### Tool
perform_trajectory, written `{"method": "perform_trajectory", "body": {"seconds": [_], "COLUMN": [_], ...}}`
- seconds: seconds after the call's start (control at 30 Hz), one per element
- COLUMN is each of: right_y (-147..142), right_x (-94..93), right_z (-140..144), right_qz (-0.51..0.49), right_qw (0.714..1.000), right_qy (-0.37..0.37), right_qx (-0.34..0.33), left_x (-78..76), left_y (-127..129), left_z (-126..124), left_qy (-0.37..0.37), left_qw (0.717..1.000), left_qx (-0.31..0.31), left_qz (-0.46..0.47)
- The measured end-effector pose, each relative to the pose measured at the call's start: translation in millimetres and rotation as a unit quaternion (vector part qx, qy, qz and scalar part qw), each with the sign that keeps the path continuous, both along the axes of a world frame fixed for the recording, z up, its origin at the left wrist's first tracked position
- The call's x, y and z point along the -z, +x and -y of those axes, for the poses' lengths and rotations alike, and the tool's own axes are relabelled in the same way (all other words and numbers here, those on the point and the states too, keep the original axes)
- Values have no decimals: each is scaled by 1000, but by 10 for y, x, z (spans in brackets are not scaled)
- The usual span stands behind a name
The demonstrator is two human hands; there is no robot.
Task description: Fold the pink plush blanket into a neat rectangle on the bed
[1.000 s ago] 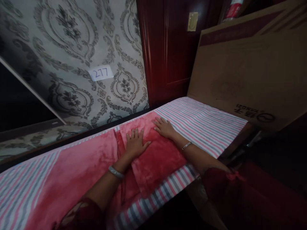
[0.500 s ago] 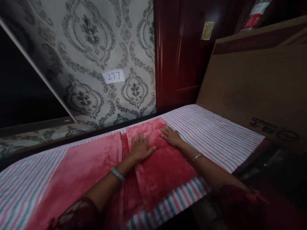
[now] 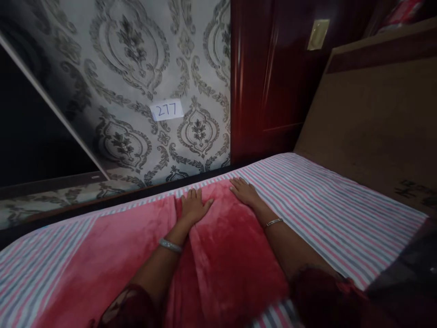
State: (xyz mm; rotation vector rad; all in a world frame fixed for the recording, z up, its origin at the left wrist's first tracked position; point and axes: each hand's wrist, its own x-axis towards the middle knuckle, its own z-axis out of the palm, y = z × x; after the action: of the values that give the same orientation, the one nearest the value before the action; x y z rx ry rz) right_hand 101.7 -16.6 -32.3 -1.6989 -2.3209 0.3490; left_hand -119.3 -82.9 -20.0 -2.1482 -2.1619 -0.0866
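Note:
A plush red blanket (image 3: 235, 250) lies partly folded, its right part doubled over into a thicker panel. My left hand (image 3: 195, 205) rests on the left edge of that panel, palm down, fingers spread. On the panel's far right edge lies my right hand (image 3: 245, 191), flat with its fingers stretched out. Neither hand grips the fabric. Left of a crease, a flatter pink-red stretch of the same blanket extends toward the near side. Under it all is a striped cloth (image 3: 317, 196) in white, pink and grey.
A large cardboard box (image 3: 375, 109) stands at the right, beside a dark red wooden door panel (image 3: 266, 82) with a switch plate (image 3: 318, 34). A paper marked 277 (image 3: 167, 110) is on the patterned wall. A dark screen (image 3: 37, 118) is at the left.
Both hands have slid a little toward the far edge of the blanket, the left one also slightly leftward. The view has shifted, so the box sits further right.

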Motion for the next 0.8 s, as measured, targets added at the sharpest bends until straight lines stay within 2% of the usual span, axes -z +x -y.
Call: {"method": "perform_trajectory", "body": {"seconds": [0.23, 0.53, 0.67, 0.8], "right_y": [40, 48, 19, 54], "right_x": [54, 38, -53, -269], "right_z": [-82, -54, 1, 112], "right_qz": [-6, -7, -7, -6], "right_qw": [1000, 1000, 1000, 1000], "right_qy": [-19, -20, -21, -15], "right_qx": [3, 2, 6, 15], "left_x": [-36, 3, -57, -190], "left_y": [28, 14, 38, 47], "left_z": [-23, -34, -8, 5], "left_qy": [-39, -25, -19, -47], "left_qw": [999, 1000, 1000, 998], "left_qx": [-19, -9, -5, -10], "left_qz": [5, 5, 17, 36]}}
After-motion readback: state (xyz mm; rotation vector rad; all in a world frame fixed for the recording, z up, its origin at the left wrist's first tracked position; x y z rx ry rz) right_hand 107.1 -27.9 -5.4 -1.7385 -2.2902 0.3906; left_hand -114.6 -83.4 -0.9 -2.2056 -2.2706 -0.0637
